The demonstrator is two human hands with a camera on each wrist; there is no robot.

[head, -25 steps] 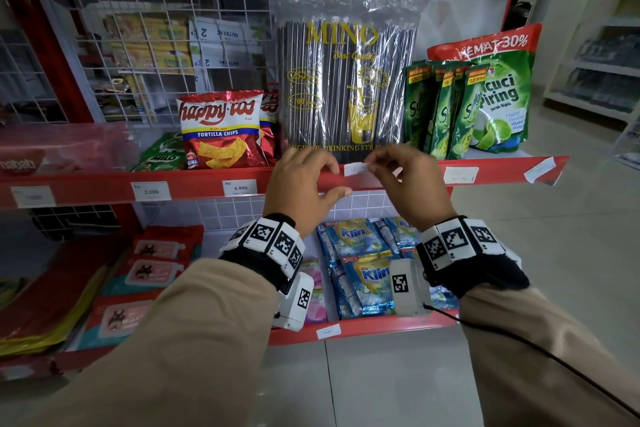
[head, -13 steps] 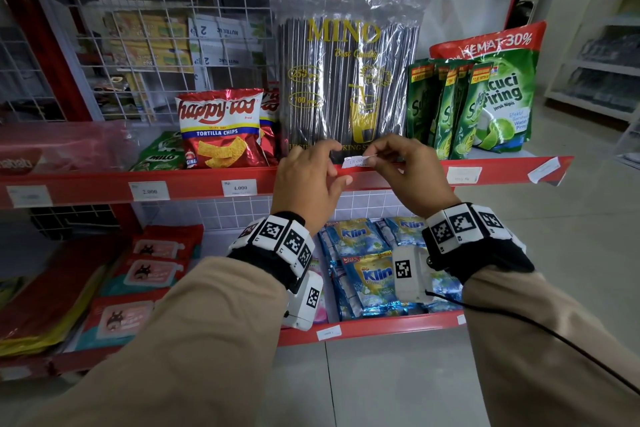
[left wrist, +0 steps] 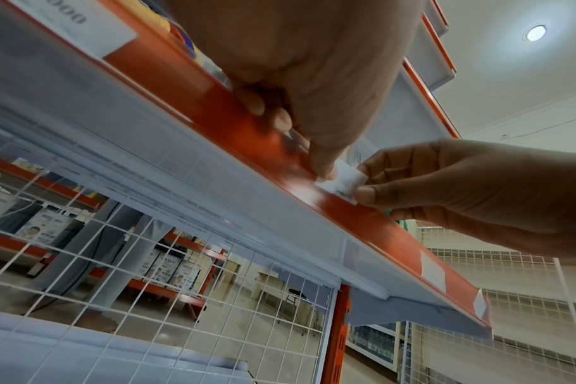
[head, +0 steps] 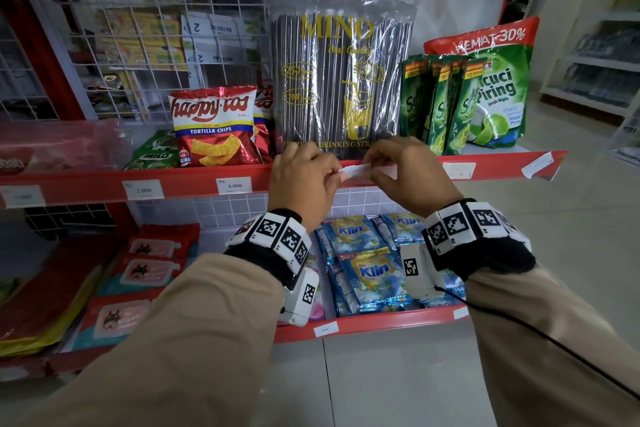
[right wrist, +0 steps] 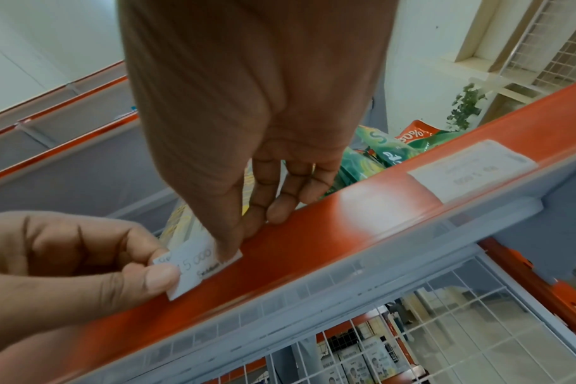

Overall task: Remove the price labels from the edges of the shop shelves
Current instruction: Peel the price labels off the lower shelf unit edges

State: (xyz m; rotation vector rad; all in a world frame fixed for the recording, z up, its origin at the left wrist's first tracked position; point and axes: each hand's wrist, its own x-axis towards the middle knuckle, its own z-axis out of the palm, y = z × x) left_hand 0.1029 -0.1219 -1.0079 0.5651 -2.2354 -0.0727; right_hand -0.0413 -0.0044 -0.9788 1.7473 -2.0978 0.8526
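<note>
A white price label [head: 360,170] marked 15.000 lies at the red shelf edge [head: 194,184], below the drinking-straw pack. My left hand [head: 334,174] pinches its left end between thumb and forefinger. My right hand [head: 372,172] pinches the other end. In the right wrist view the label [right wrist: 194,265] stands off the shelf edge [right wrist: 346,233] on the left hand's [right wrist: 155,272] side, with my right thumb [right wrist: 227,246] on its far end. In the left wrist view the label [left wrist: 344,181] is held between both hands, against the shelf edge [left wrist: 214,104].
More price labels remain on this edge: 2.000 [head: 143,189], 4.000 [head: 234,185], one [head: 459,170] under the green soap pouches, one [head: 536,165] at the right corner. Chip bags [head: 214,128] and the straw pack [head: 341,73] stand just behind my hands. The lower shelf holds Klin sachets [head: 370,274].
My left thumb and forefinger have closed onto the label's left end. Both hands lifted slightly and came back down to the shelf edge, with the label between them throughout.
</note>
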